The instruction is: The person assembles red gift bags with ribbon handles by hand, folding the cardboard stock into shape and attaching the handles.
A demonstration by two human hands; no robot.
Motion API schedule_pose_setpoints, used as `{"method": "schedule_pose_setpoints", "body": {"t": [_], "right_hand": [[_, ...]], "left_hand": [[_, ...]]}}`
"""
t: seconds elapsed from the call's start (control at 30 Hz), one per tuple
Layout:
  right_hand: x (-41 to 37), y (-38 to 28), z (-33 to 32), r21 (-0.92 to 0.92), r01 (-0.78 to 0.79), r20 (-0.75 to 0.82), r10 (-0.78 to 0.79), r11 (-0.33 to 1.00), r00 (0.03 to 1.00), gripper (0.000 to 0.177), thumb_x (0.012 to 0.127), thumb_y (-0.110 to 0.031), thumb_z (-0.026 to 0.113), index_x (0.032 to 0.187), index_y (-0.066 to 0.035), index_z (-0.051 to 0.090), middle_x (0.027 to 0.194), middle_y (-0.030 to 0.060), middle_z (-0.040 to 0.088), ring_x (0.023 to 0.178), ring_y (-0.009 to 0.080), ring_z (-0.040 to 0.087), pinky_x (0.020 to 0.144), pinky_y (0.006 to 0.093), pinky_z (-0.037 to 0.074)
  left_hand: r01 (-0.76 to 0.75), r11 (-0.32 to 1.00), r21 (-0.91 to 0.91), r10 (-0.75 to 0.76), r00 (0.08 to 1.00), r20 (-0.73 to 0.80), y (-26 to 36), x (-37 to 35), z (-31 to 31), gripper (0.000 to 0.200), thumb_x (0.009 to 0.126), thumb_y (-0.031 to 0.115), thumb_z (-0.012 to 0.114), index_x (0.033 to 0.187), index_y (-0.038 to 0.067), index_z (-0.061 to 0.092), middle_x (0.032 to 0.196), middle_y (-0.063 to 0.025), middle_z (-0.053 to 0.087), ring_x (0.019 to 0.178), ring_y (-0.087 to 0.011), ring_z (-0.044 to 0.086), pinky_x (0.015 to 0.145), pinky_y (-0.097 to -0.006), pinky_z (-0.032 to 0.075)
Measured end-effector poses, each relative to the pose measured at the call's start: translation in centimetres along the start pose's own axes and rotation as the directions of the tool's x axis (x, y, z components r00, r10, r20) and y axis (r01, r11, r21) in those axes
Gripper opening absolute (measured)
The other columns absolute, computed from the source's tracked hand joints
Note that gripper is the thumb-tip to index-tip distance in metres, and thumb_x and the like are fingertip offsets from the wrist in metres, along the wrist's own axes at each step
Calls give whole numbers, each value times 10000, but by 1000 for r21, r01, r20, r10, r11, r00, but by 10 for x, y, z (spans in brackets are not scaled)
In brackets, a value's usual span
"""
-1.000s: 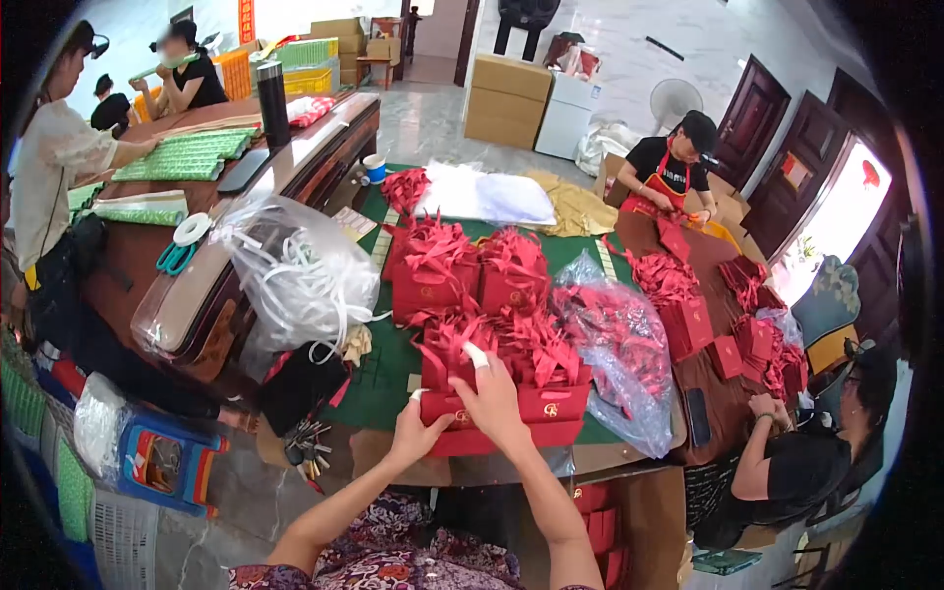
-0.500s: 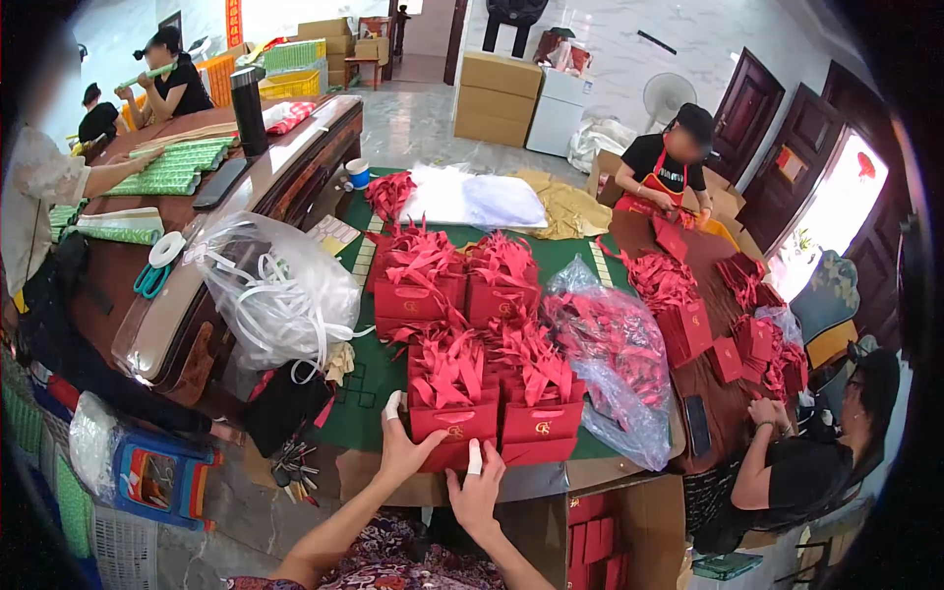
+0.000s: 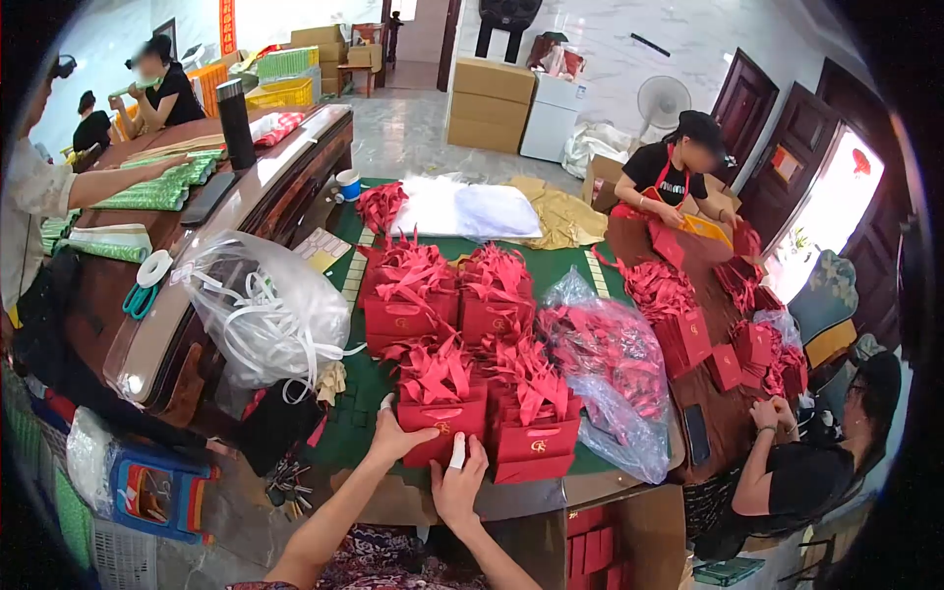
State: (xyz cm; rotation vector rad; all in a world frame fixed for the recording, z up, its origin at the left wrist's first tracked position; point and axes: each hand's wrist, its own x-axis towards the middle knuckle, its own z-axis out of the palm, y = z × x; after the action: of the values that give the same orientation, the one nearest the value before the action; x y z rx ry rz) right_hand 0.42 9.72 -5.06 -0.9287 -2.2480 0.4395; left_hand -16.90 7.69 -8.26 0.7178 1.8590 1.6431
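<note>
Four-square clusters of small red gift bags with red ribbon stand upright on the green mat [image 3: 349, 433]. My left hand [image 3: 395, 438] is wrapped round the left corner of the front-left stack of gift bags [image 3: 418, 425], thumb across its front. My right hand [image 3: 459, 484] rests stretched fingers against the lower front of that stack. White coverings show on a fingertip of my left hand and a finger of my right. Touching side by side is the front-right stack of gift bags [image 3: 536, 447], with a gold logo. More gift bags [image 3: 403, 320] stand behind.
A clear plastic bag of red items [image 3: 605, 349] lies right of the stacks; a plastic bag with white ribbons [image 3: 265, 305] lies left. Below is an open carton [image 3: 639, 536] of red boxes or bags. Co-workers sit at right; others work at the left table [image 3: 197, 187].
The view has shifted slightly. My hands stay on the front-left stack, the right one a little lower and further left. The far-right co-worker's hands have moved apart.
</note>
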Motion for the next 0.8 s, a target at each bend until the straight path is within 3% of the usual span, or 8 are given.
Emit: {"method": "schedule_pose_setpoints", "body": {"t": [0.1, 0.23, 0.3, 0.4, 0.53, 0.67, 0.73, 0.8], "right_hand": [[3, 2, 6, -4, 24, -25, -24, 1000, 999, 748, 805, -146, 753, 1436, 13, 382, 1392, 266, 366, 1227, 464, 398, 1031, 523, 375], [-4, 8, 0, 38, 56, -21, -56, 998, 998, 747, 802, -135, 756, 1434, 12, 386, 1396, 262, 365, 1239, 453, 395, 1033, 509, 376], [-17, 13, -8, 162, 40, -31, -35, 986, 999, 729, 780, -108, 771, 1403, 21, 416, 1359, 257, 379, 1224, 427, 401, 1033, 487, 370], [-35, 25, -29, 165, 4, -127, 17, 986, 992, 663, 774, -103, 767, 1350, 20, 464, 1322, 213, 389, 1218, 387, 409, 1045, 452, 360], [-25, 55, -69, 51, -179, -289, 186, 983, 939, 708, 810, -112, 712, 1404, 34, 356, 1400, 225, 299, 1287, 388, 339, 1108, 476, 279], [-10, 90, -95, 47, -384, -269, 381, 922, 884, 804, 826, -135, 701, 1482, 37, 268, 1473, 246, 235, 1363, 402, 273, 1151, 481, 216], [-6, 99, -99, 77, -373, -185, 381, 925, 906, 804, 835, -142, 703, 1487, 31, 265, 1466, 236, 252, 1359, 402, 284, 1152, 477, 221], [-7, 96, -97, 60, -357, -245, 360, 932, 900, 773, 843, -137, 698, 1476, 26, 285, 1444, 228, 275, 1339, 395, 305, 1139, 476, 238]], "left_hand": [[58, 993, -101, -56, 998, 25, 0, 7, 0, 1235, 478, 316, 970, 1385, -179, 293, 1298, -289, 533, 1205, -314, 561, 1005, -394, 479], [31, 999, -5, -32, 999, -27, -4, 10, 2, 1170, 515, 258, 961, 1391, -155, 304, 1297, -269, 541, 1206, -295, 559, 1015, -389, 471], [133, 985, -108, -138, 989, -42, 8, 4, 4, 1058, 555, 203, 945, 1376, -108, 353, 1293, -225, 555, 1181, -273, 571, 1012, -377, 472], [198, 972, -126, -198, 980, 15, 13, 6, 1, 943, 589, 163, 926, 1342, -64, 407, 1277, -187, 574, 1158, -254, 581, 1001, -362, 476], [221, 967, -129, -215, 975, 54, 26, 4, 1, 861, 607, 126, 911, 1304, -52, 439, 1243, -165, 597, 1135, -239, 594, 987, -356, 483], [202, 963, -179, -190, 978, 81, 27, 4, -2, 826, 620, 90, 897, 1297, -47, 444, 1220, -156, 610, 1116, -236, 604, 983, -360, 484], [203, 960, -191, -187, 978, 95, 29, 4, -3, 799, 623, 75, 893, 1278, -39, 451, 1215, -152, 609, 1108, -233, 606, 979, -363, 487], [225, 952, -206, -213, 974, 80, 29, 3, -2, 796, 621, 72, 896, 1272, -33, 449, 1219, -155, 605, 1110, -231, 604, 981, -365, 487]]}}
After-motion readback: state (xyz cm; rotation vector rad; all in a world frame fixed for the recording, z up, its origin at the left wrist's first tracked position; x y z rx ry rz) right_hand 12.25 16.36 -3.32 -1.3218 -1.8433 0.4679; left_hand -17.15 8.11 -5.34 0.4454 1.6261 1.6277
